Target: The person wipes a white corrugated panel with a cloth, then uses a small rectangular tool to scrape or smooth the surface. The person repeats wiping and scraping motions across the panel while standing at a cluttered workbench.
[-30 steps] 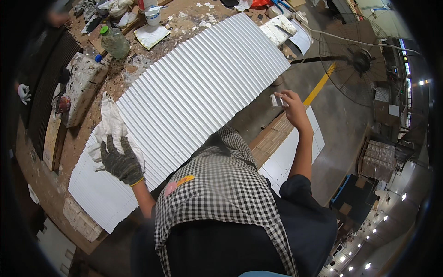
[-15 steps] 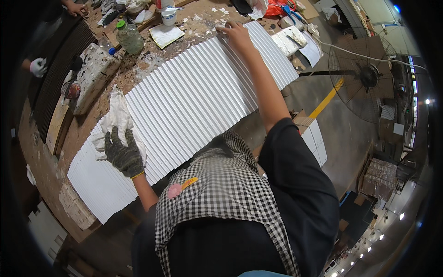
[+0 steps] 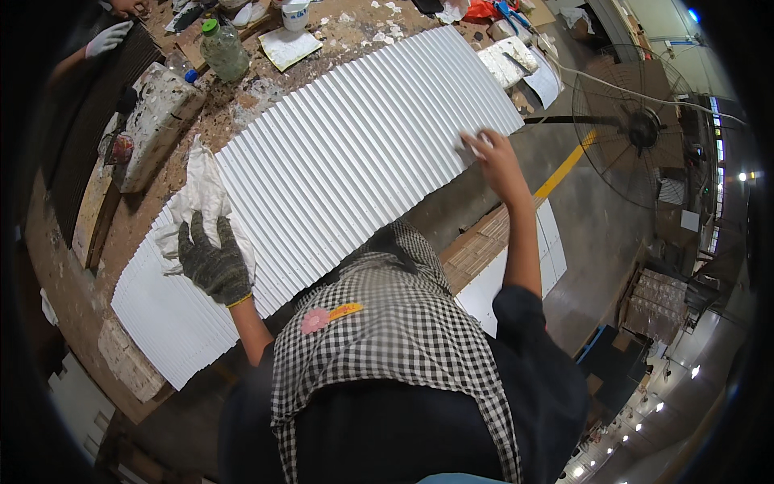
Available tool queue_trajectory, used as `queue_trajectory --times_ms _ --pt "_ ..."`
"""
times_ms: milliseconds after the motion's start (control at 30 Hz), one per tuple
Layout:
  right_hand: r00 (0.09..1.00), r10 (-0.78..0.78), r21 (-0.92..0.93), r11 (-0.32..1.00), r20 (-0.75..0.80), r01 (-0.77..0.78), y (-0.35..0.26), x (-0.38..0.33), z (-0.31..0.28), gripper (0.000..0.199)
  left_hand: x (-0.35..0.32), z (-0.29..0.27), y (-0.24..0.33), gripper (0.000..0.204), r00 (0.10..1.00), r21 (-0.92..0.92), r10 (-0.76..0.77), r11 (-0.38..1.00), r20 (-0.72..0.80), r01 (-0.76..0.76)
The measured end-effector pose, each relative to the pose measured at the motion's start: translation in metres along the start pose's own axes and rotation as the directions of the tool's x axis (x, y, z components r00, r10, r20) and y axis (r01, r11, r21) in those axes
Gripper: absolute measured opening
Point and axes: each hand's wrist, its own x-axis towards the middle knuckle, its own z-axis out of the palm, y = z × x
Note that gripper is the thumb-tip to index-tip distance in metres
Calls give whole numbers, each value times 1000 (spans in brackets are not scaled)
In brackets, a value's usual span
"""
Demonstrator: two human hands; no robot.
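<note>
White ribbed sheet (image 3: 339,185) spans the frame centre, lying on the workbench (image 3: 242,113). Left hand (image 3: 211,262), gloved, presses a white rag (image 3: 197,202) flat at centre left. Right hand (image 3: 492,157) has drawn back from the far edge to the near right edge, pinching a small white piece; wiping has shifted there.

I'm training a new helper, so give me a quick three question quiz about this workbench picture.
1. True or false: the left hand wears a dark glove.
2. What lies under the left hand? A) white rag B) hammer C) brush
3. The right hand rests on the near edge of the ribbed white ____.

Key: 1 true; 2 A; 3 panel.
</note>
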Motion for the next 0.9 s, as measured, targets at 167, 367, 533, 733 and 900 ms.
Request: queue_trajectory --times_ms 167,367,533,733,900 --pt "985 129 85 987 117 -139 -24 -73 -26 59 1 -1 0 42 999 10 33 999 7 -33" --pt "962 -238 -8 971 -131 239 -69 40 36 54 4 -4 2 43 1000 2 25 1000 0 -25" --pt "934 -317 -130 946 -165 298 -82 191 79 52 4 -3 2 43 999 -19 30 999 -18 -30" --pt "938 -347 -150 928 -14 341 -98 281 100 57 1 1 -2 45 1000 9 20 1000 18 -20" --pt "908 -417 56 906 -38 419 -99 205 94 57 2 -4 2 44 1000 10 -8 1000 22 8"
